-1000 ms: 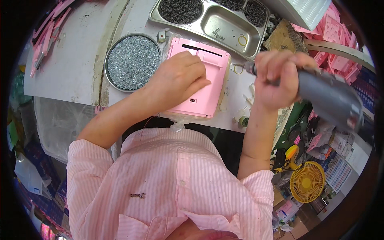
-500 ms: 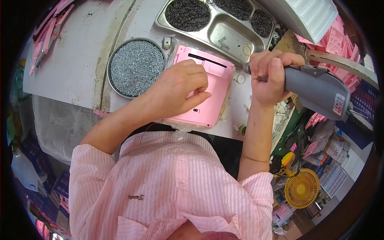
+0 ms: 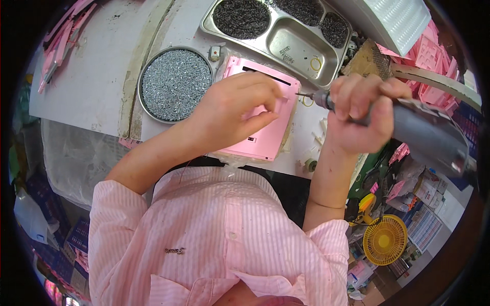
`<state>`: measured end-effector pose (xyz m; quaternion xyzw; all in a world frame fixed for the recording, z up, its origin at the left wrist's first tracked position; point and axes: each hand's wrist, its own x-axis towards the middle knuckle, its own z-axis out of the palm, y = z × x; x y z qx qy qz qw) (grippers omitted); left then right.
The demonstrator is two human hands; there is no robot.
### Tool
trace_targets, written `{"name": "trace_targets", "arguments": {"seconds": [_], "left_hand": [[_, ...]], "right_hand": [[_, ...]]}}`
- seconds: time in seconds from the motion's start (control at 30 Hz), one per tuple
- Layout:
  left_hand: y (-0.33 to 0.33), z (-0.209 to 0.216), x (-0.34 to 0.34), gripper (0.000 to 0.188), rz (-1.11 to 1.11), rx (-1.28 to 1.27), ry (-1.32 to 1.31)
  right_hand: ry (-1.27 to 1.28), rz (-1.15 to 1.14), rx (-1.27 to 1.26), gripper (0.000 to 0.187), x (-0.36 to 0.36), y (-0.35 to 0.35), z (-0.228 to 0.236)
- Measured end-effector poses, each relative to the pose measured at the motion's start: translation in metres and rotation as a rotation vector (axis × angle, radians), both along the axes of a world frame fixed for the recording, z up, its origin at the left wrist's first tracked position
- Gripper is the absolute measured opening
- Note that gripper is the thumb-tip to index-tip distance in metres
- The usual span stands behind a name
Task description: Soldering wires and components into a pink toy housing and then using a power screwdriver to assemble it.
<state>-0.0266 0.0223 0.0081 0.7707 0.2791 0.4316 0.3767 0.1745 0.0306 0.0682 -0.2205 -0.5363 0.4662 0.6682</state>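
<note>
My right hand [image 3: 363,115] is wrapped round a grey electric screwdriver [image 3: 423,135]. Its thin bit points left and ends just beside the upper right corner of a pink plastic housing [image 3: 265,136]. The housing lies flat on clear plastic wrapping and has a dark slot near its far edge. My left hand [image 3: 232,109] is over the left and middle of the housing. Its fingers are curled, with the thumb stretched toward the right; the palm side is hidden, so anything held there cannot be made out.
A round tin of silver screws [image 3: 176,84] stands left of the housing. Behind it, a metal compartment tray [image 3: 301,43] holds dark screws and springs. A small square part [image 3: 215,53] sits between them. Pink parts [image 3: 429,66] are heaped at right; a yellow fan [image 3: 385,239] stands lower right.
My right hand has moved right and slightly nearer with the screwdriver, drawing the bit away from the tray's edge. My left hand has shifted a little right across the housing.
</note>
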Motion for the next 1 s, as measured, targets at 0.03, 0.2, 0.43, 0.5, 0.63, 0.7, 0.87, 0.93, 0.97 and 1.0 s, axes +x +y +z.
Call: {"name": "trace_targets", "arguments": {"seconds": [0.03, 0.2, 0.43, 0.5, 0.63, 0.7, 0.87, 0.93, 0.97, 1.0], "left_hand": [[-0.001, 0.006, 0.006, 0.018, 0.052, 0.07, -0.016], [0.006, 0.009, 0.023, 0.018, 0.067, 0.352, 0.065], [-0.003, 0.008, 0.028, 0.019, 0.025, 0.313, 0.039], [-0.006, 0.001, 0.029, 0.019, 0.015, 0.242, 0.008], [-0.009, 0.0, 0.019, 0.022, -0.036, 0.05, -0.147], [-0.011, 0.001, 0.02, 0.023, -0.082, -0.031, -0.224], [-0.015, -0.003, 0.018, 0.023, -0.116, -0.141, -0.295], [-0.017, -0.003, 0.017, 0.023, -0.125, -0.181, -0.299], [-0.018, -0.005, 0.016, 0.022, -0.136, -0.204, -0.315], [-0.019, -0.007, 0.016, 0.022, -0.147, -0.228, -0.332]], "right_hand": [[-0.01, 0.025, 0.002, 0.022, 0.0, -0.003, 0.006], [-0.053, 0.076, -0.021, 0.025, -0.003, -0.016, 0.026], [-0.067, 0.074, -0.029, 0.025, 0.003, -0.024, 0.031], [-0.034, 0.069, -0.016, 0.025, 0.005, -0.026, 0.031], [-0.026, 0.129, 0.002, 0.025, 0.006, -0.029, 0.031], [-0.064, 0.109, -0.008, 0.026, 0.007, -0.035, 0.037], [-0.046, 0.143, 0.024, 0.023, 0.001, -0.035, 0.038], [-0.046, 0.15, 0.036, 0.024, 0.001, -0.035, 0.038], [-0.047, 0.153, 0.039, 0.024, 0.0, -0.034, 0.039], [-0.047, 0.156, 0.041, 0.024, 0.0, -0.034, 0.039]]}}
